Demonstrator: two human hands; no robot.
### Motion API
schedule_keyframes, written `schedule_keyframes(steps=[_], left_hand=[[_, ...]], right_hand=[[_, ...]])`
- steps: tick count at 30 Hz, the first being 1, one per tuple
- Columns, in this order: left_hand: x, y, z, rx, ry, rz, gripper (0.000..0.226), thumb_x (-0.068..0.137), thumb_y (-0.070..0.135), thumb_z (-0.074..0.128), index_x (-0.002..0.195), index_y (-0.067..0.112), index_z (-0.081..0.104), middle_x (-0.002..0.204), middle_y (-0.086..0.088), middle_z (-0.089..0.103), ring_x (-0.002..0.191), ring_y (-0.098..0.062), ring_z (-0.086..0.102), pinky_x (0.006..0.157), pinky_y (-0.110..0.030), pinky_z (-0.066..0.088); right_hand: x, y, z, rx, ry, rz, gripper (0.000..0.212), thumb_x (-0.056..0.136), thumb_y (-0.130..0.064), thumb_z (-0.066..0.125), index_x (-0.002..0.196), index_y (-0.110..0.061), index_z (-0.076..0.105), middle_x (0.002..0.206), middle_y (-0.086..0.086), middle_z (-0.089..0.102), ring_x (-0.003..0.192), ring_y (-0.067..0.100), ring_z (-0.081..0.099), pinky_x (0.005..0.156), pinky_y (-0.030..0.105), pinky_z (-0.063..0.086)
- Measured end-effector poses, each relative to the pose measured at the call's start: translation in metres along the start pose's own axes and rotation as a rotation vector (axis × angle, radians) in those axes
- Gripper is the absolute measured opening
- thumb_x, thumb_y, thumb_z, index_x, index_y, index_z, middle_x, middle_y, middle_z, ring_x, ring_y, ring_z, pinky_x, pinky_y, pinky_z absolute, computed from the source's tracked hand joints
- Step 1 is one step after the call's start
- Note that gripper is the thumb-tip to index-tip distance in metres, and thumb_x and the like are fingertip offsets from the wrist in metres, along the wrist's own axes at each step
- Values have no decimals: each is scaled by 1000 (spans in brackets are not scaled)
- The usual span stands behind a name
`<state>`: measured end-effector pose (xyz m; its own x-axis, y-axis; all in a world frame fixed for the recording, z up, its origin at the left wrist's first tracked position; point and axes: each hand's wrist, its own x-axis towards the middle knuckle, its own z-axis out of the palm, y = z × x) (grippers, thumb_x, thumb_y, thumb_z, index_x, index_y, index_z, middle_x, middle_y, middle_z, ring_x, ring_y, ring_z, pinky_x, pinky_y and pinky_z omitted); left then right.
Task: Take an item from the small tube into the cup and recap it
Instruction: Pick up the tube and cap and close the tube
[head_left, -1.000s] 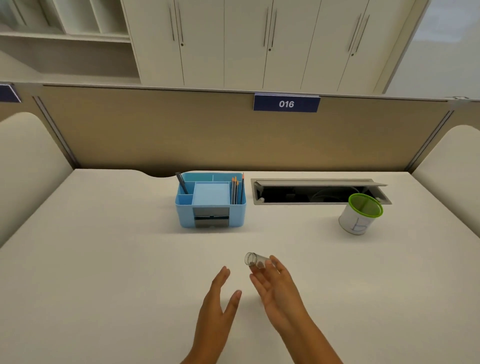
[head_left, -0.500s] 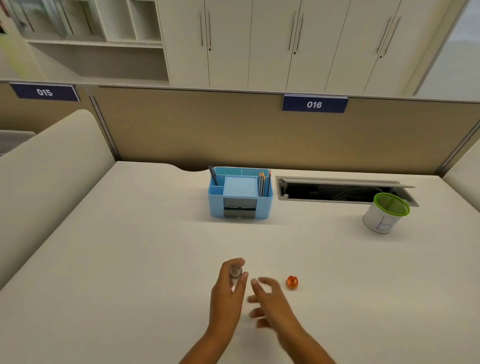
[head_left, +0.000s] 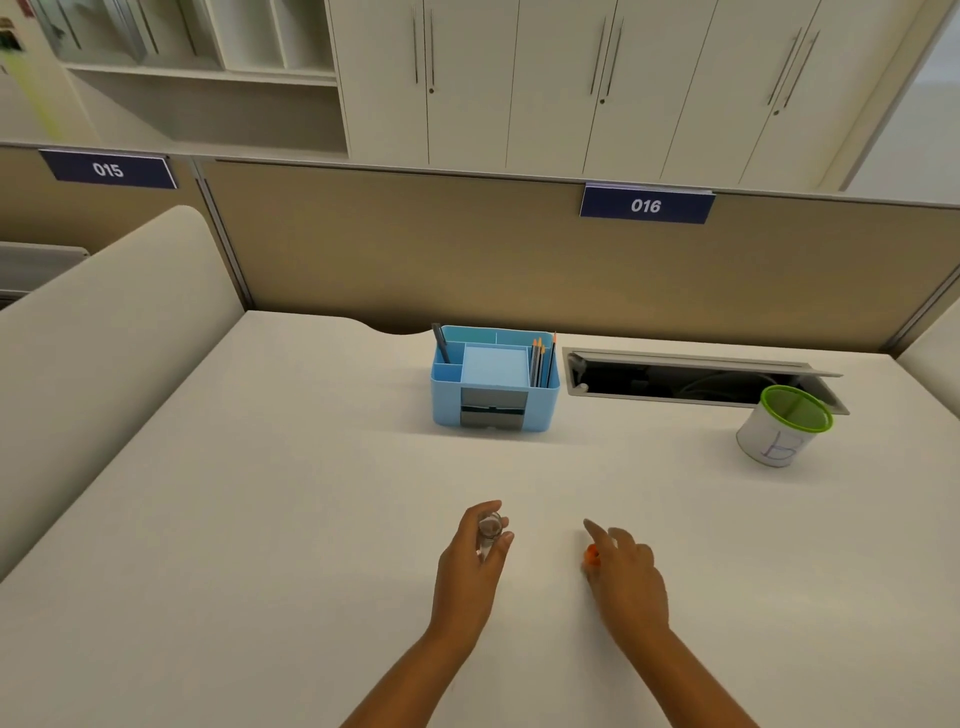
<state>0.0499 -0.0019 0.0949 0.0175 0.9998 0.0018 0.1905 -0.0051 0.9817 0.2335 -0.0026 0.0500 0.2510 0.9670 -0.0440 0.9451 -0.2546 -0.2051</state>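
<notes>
A small clear tube (head_left: 489, 530) stands upright in my left hand (head_left: 470, 566), its open mouth facing up between thumb and fingers. A small orange item (head_left: 591, 556) lies on the white desk (head_left: 260, 519) under the fingertips of my right hand (head_left: 626, 577), which reaches over it with fingers spread; I cannot tell whether they grip it. The white cup with a green rim (head_left: 785, 426) stands at the far right of the desk, well apart from both hands. No cap is visible.
A blue desk organizer (head_left: 494, 382) with pens and pencils sits at the back centre. Beside it is an open cable slot (head_left: 691, 382) in the desk. Padded partitions flank both sides, and a tan divider panel closes the back.
The tube passed from my right hand to my left hand. An orange item appeared on the desk, and my right hand moved right onto it. The view shifted left.
</notes>
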Motion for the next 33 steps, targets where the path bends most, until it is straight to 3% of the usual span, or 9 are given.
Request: schedule_keyframes(steps=[5, 9, 13, 16, 20, 26, 30, 33], left_hand=[[4, -3, 2, 72, -10, -9, 27, 87, 24, 56, 110, 36, 48, 96, 12, 57, 88, -5, 56, 68, -1, 41], [7, -6, 3, 134, -31, -5, 32, 87, 27, 55, 117, 31, 47, 103, 8, 56, 89, -8, 55, 66, 2, 40], [6, -7, 6, 223, -93, 1, 29, 88, 29, 55, 115, 32, 47, 108, 7, 55, 87, -3, 54, 64, 1, 40], [5, -6, 8, 234, -112, 20, 26, 87, 30, 55, 108, 43, 44, 105, 8, 55, 85, -2, 54, 65, -3, 42], [7, 2, 8, 189, -111, 44, 32, 87, 30, 55, 93, 57, 40, 96, 18, 55, 84, -1, 56, 65, -5, 44], [10, 16, 4, 148, -148, 98, 25, 81, 47, 50, 105, 52, 42, 96, 26, 56, 83, 15, 52, 66, -1, 40], [14, 19, 1, 223, -182, 102, 34, 75, 56, 42, 108, 52, 36, 99, 22, 54, 84, 4, 54, 66, -2, 42], [18, 19, -3, 260, -207, 123, 39, 75, 60, 39, 112, 48, 37, 109, 17, 55, 97, -5, 54, 79, -12, 45]], right_hand=[[5, -3, -3, 245, 2, -19, 25, 94, -16, 44, 115, -19, 57, 114, 3, 58, 99, 16, 52, 76, 23, 45], [5, -26, -32, 824, 11, 87, 15, 84, -20, 65, 95, -19, 55, 99, 2, 62, 90, 19, 62, 65, 19, 42], [-3, -56, -64, 1163, -53, 36, 23, 80, -29, 70, 97, -33, 55, 97, -8, 64, 87, 8, 66, 65, 13, 45], [-11, -69, -72, 1210, -39, -68, 15, 79, -23, 72, 88, -30, 62, 90, -11, 68, 80, 2, 68, 61, 10, 51], [-17, -75, -68, 1221, -20, -76, 16, 76, -19, 74, 84, -26, 62, 80, -12, 70, 78, 1, 69, 61, 10, 51], [-12, -69, -75, 1234, -2, -94, 14, 77, -26, 72, 85, -20, 63, 83, -7, 70, 79, 0, 67, 61, 8, 49], [-8, -65, -86, 1156, -91, -139, 22, 80, -29, 67, 98, -39, 59, 96, -16, 65, 83, -5, 65, 62, 5, 48], [-6, -62, -91, 1097, -147, -169, 25, 83, -28, 65, 103, -41, 57, 103, -16, 63, 91, 1, 62, 66, 5, 49]])
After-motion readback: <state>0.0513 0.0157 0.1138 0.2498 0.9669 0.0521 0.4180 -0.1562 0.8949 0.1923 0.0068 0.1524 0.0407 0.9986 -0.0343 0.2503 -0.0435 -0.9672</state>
